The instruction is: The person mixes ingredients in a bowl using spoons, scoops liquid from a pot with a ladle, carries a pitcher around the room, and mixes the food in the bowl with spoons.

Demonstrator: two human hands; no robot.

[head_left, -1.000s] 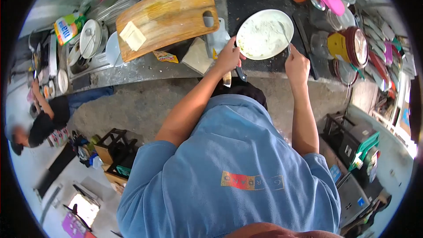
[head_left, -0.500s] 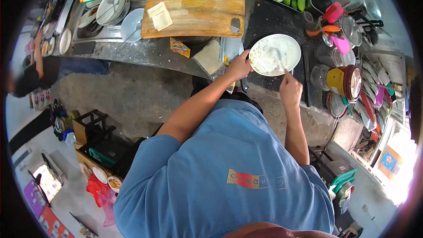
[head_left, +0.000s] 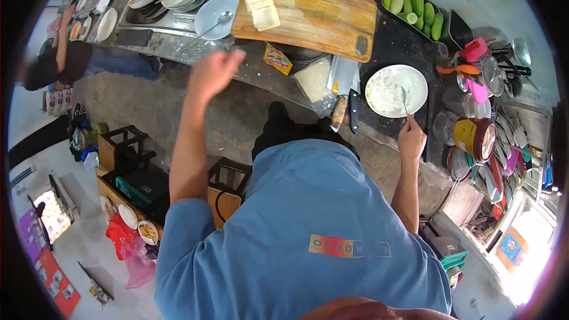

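My right hand [head_left: 411, 140] is closed round the handle of a metal spoon [head_left: 404, 98]. The spoon's bowl end rests in a white plate [head_left: 422, 73] holding a pale, creamy mixture. Out over the counter's front edge, my left hand [head_left: 216, 74] is slightly blurred, its fingers curled in with nothing visible in them. Nearest to it are a light-blue bowl [head_left: 204, 19] with a spoon inside and a wooden cutting board [head_left: 308, 15] bearing pale square slices [head_left: 265, 16].
Between board and plate lie a cleaver [head_left: 342, 80], a black-handled knife [head_left: 354, 111] and a clear packet [head_left: 312, 80]. Cucumbers [head_left: 418, 5] fill a tray at the back. Utensils and a brown-lidded tub [head_left: 468, 133] crowd the right. Another person [head_left: 65, 62] is at far left.
My left hand has let go of the plate's rim and swung left toward the light-blue bowl. My right hand keeps the spoon in the plate. The view has shifted left.
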